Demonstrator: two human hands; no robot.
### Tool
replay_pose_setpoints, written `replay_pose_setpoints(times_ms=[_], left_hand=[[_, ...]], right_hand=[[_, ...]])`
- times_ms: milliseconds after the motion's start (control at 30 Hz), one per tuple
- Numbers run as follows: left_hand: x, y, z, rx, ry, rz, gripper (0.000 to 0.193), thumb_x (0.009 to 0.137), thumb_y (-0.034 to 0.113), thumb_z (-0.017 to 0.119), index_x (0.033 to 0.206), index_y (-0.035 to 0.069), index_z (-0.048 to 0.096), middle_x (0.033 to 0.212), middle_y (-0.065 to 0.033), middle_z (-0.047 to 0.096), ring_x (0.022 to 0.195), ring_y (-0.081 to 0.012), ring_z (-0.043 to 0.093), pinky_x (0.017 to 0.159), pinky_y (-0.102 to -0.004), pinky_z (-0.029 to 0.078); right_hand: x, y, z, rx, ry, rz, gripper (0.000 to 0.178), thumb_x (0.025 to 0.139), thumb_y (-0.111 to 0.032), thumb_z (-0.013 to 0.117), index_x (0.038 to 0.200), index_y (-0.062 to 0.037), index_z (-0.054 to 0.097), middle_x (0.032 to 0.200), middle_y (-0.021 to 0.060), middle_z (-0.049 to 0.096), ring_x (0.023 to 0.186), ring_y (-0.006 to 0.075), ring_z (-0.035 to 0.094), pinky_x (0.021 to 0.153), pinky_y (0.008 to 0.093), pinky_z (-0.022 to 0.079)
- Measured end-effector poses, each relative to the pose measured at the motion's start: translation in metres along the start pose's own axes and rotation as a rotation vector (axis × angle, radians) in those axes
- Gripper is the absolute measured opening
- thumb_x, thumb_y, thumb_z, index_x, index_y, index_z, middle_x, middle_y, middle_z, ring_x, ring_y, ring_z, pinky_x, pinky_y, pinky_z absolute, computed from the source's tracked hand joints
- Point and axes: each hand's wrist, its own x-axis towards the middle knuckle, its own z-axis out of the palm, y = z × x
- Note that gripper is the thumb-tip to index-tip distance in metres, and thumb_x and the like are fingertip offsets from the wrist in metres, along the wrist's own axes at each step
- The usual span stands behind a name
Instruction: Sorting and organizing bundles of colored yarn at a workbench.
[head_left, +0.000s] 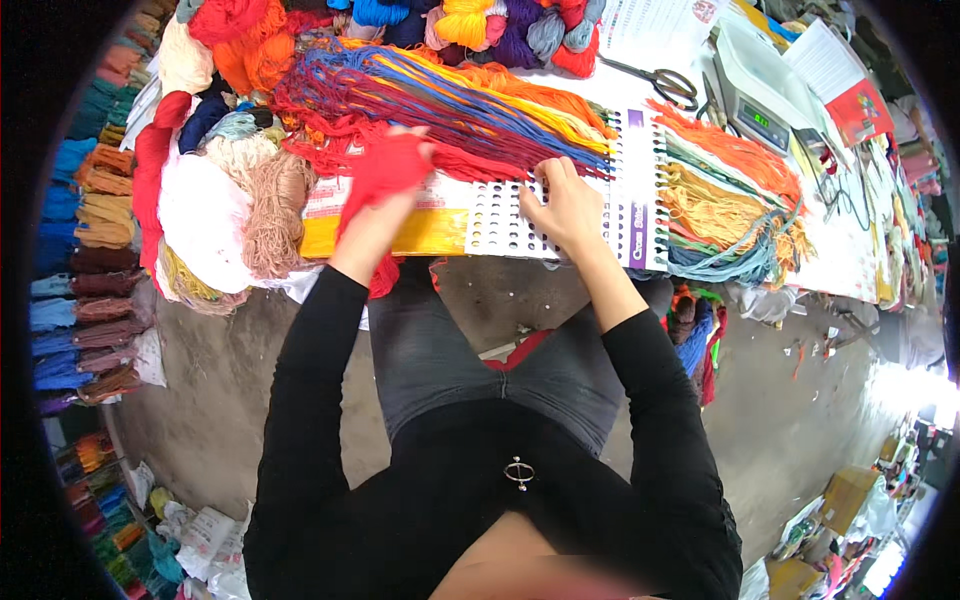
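Note:
A bundle of red thread (388,168) is in my left hand (372,215), which is smeared by motion. Loose red strands hang below that wrist. My right hand (570,208) rests on a white card with rows of holes (490,215), its fingers bent at the near ends of red strands. Whatever may be between those fingertips is too small to make out. Along the card's far edge lie long strands of blue, yellow, orange and dark red thread (450,100), attached at the holes. A second punched card with a purple band (640,190) holds orange, ochre and teal strands (730,200).
Yarn skeins (280,195) crowd the table's left side and far edge. Black scissors (668,85) lie beyond the cards, beside a white digital scale (760,95). Coloured skeins (100,310) line the far left. Cardboard boxes (850,500) stand at the lower right.

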Motion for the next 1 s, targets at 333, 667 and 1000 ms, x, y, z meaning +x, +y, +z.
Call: replay_pose_setpoints(times_ms=[333, 667, 1000], left_hand=[[0.0, 0.039, 0.029, -0.21, -0.157, 0.374, 0.023, 0.085, 0.021, 0.054, 0.098, 0.003, 0.059, 0.087, -0.0145, 0.058, 0.082, -0.029, 0.057, 0.071, -0.0364, 0.045], [0.073, -0.092, -0.071, 0.17, 0.332, 0.1, 0.017, 0.08, 0.023, 0.052, 0.084, 0.009, 0.06, 0.078, -0.0107, 0.06, 0.072, -0.0259, 0.059, 0.06, -0.037, 0.046], [-0.021, 0.103, 0.005, -0.558, -0.087, 0.058, 0.011, 0.077, 0.014, 0.061, 0.08, 0.004, 0.059, 0.079, -0.0132, 0.051, 0.075, -0.0301, 0.054, 0.066, -0.0396, 0.042]], right_hand=[[-0.002, -0.005, 0.002, 0.074, 0.005, -0.011, 0.028, 0.075, -0.031, 0.061, 0.091, -0.0093, 0.054, 0.089, 0.0073, 0.054, 0.077, 0.028, 0.059, 0.066, 0.0394, 0.046], [0.0, -0.001, -0.002, 0.057, -0.015, -0.002, 0.027, 0.076, -0.032, 0.06, 0.091, -0.0097, 0.054, 0.089, 0.0071, 0.054, 0.076, 0.0275, 0.059, 0.065, 0.0395, 0.046], [0.001, -0.003, 0.001, 0.098, -0.01, 0.038, 0.025, 0.076, -0.03, 0.059, 0.09, -0.0092, 0.055, 0.087, 0.0078, 0.054, 0.077, 0.0266, 0.059, 0.066, 0.0388, 0.046]])
